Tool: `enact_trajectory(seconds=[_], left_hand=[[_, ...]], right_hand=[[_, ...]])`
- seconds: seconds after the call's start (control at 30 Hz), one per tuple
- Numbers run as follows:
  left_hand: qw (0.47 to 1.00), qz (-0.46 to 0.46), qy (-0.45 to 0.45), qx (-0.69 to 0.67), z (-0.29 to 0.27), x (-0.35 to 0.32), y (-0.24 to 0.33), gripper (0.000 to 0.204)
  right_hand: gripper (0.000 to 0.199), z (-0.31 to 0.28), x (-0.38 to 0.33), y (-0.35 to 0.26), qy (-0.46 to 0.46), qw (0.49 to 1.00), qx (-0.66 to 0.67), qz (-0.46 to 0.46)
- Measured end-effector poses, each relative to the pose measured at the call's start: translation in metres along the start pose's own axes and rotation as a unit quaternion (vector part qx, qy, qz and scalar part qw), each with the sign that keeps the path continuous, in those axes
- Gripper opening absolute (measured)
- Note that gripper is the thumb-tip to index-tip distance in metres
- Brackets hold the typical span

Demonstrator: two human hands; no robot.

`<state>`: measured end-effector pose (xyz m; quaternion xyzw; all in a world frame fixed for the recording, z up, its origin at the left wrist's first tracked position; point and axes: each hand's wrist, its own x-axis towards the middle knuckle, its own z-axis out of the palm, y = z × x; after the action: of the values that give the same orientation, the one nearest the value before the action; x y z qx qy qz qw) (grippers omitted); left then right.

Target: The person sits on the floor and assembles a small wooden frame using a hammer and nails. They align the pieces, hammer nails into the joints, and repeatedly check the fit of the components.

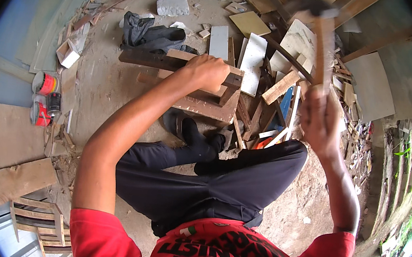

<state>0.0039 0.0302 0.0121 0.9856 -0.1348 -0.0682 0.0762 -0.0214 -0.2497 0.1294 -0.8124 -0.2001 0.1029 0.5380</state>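
Raised at the upper right, a hammer with a wooden handle and a dark head is smeared by motion. My right hand is closed round the lower end of its handle. Ahead and left of centre, my left hand is closed over a long dark wooden piece, holding it down at its right part. This piece lies across a low wooden stand in front of my feet. My left fingertips are partly hidden, and I cannot tell whether a nail is between them.
Wood offcuts and pale boards are heaped right of the stand, with a blue handsaw among them. Behind the stand lies a black plastic bag. Paint cans stand at the left wall. My crossed legs are close in front.
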Motion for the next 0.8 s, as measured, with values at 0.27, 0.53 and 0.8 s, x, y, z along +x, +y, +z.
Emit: enact_trajectory(seconds=[0.27, 0.53, 0.8], left_hand=[[1.0, 0.026, -0.005, -0.014, -0.003, 0.007, 0.001, 0.015], [0.999, 0.047, 0.001, -0.008, -0.002, 0.006, 0.005, 0.014], [0.999, 0.03, -0.033, -0.012, -0.002, 0.012, 0.008, 0.013]], right_hand=[[0.031, -0.005, -0.027, 0.043, -0.143, 0.949, -0.274, 0.068], [0.038, 0.005, -0.021, 0.044, -0.161, 0.941, -0.294, 0.051], [0.041, 0.015, -0.015, 0.042, 0.061, 0.992, 0.035, -0.105]])
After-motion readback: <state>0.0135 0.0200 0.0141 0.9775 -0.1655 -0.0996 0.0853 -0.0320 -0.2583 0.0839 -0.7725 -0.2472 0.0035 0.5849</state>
